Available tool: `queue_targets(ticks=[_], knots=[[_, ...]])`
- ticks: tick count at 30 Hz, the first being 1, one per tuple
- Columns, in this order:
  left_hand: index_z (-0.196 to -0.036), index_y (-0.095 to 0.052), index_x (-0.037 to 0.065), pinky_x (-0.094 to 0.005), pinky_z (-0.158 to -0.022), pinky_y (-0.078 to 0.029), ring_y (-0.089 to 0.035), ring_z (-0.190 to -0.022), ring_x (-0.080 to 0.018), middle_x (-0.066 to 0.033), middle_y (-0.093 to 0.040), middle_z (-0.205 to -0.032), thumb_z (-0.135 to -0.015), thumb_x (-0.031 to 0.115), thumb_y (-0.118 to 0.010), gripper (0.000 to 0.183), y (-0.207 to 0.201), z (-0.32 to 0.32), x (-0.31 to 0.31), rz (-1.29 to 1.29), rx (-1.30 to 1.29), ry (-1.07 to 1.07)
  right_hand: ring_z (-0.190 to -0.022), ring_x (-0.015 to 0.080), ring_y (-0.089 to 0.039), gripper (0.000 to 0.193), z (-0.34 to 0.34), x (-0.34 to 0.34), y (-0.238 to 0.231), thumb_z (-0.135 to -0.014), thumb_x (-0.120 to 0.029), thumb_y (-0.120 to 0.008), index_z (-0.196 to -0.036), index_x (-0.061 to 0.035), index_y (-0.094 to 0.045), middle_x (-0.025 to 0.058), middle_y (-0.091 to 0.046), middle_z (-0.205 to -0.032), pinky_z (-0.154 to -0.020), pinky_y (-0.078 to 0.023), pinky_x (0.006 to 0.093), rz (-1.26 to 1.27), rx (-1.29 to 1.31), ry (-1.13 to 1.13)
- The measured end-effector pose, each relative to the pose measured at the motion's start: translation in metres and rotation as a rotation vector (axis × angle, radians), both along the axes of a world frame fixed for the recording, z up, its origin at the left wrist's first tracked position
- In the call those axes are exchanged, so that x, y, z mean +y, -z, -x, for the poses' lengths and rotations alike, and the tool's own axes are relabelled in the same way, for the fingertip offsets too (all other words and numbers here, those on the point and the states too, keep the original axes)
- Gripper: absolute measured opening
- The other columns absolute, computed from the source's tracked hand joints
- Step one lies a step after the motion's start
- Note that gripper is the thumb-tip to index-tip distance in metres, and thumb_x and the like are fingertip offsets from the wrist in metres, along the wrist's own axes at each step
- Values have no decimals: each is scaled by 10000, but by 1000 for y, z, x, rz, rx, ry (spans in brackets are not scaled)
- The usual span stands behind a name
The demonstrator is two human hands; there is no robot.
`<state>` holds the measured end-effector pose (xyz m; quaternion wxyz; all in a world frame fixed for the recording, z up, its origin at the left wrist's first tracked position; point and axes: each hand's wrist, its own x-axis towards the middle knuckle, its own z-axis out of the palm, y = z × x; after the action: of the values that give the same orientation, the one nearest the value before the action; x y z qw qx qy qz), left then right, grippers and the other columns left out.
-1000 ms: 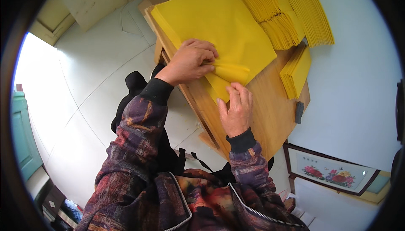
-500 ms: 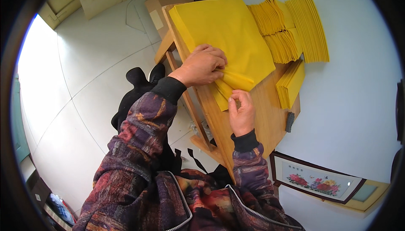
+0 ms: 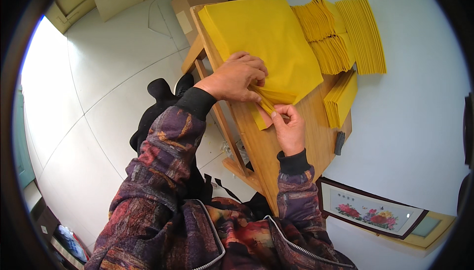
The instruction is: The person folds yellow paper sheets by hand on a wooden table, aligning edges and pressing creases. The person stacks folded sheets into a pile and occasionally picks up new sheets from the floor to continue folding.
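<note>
A thick stack of large yellow sheets (image 3: 264, 33), paper or thin cloth, lies on the wooden table (image 3: 306, 132). At its near corner my left hand (image 3: 238, 78) is closed, with fingers curled on the sheets and thumb against a fold. The folded yellow edge (image 3: 281, 96) bunches up between my two hands. My right hand (image 3: 291, 134) pinches the lower end of this fold between thumb and forefinger. Below the fold, a salmon-pink patch (image 3: 264, 116) shows beside a yellow corner hanging toward the table's edge.
Folded yellow bundles (image 3: 363, 35) stand in rows along the wall, with a smaller bundle (image 3: 340, 99) nearer. A dark grey object (image 3: 339, 142) lies by the table's right edge. Beyond the table is a cardboard box (image 3: 197, 6). A framed flower picture (image 3: 370, 210) is at the lower right.
My right hand has shifted slightly right, drawing the fold's end with it. The salmon-pink patch has come into sight under the fold. My left hand has barely moved.
</note>
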<state>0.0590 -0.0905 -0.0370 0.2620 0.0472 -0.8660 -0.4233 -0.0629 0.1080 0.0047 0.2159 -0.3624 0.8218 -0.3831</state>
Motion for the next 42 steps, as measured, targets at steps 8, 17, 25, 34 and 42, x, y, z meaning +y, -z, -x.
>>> queue_targets(ticks=[8, 17, 25, 34, 42], knots=[[-777, -625, 71, -413, -1072, -286, -490, -1203, -258, -56, -616, -1116, -713, 143, -690, 116, 2, 4, 1, 7, -3, -18, -902, 223, -580, 161, -16, -5, -9, -805, -15, -678, -944, -7, -598, 117, -609, -1020, -797, -467, 329, 29, 203, -15], [-760, -596, 42, -416, -1058, -291, -500, -1174, -265, -68, -613, -1113, -733, 148, -669, 131, 2, 5, 3, -12, -22, -44, -1188, 362, -458, 177, -20, 1, -3, -765, -23, -707, -918, -37, -619, 167, -500, -1282, -978, -407, 440, 71, 801, -266], [-779, -609, 36, -411, -1066, -283, -492, -1190, -268, -77, -612, -1129, -720, 160, -684, 157, 2, 4, 2, -27, -22, -31, -1212, 378, -448, 121, -15, 0, -6, -754, -7, -691, -806, -18, -583, 198, -489, -1316, -995, -394, 446, 18, 590, -262], [-843, -649, 34, -401, -1114, -258, -466, -1246, -263, -74, -608, -1172, -672, 202, -696, 244, -6, -2, 0, -20, -79, 1, -1198, 332, -490, 111, -12, -2, -1, -782, 21, -654, -837, -26, -569, 202, -498, -1315, -979, -421, 404, 95, 150, -136], [-842, -659, 46, -409, -1117, -252, -464, -1249, -262, -65, -608, -1177, -666, 204, -715, 243, -5, -1, 0, -9, -84, 0, -1205, 316, -504, 85, -8, -1, -6, -811, -10, -641, -848, -40, -570, 196, -508, -1314, -997, -402, 383, 31, 185, -133]])
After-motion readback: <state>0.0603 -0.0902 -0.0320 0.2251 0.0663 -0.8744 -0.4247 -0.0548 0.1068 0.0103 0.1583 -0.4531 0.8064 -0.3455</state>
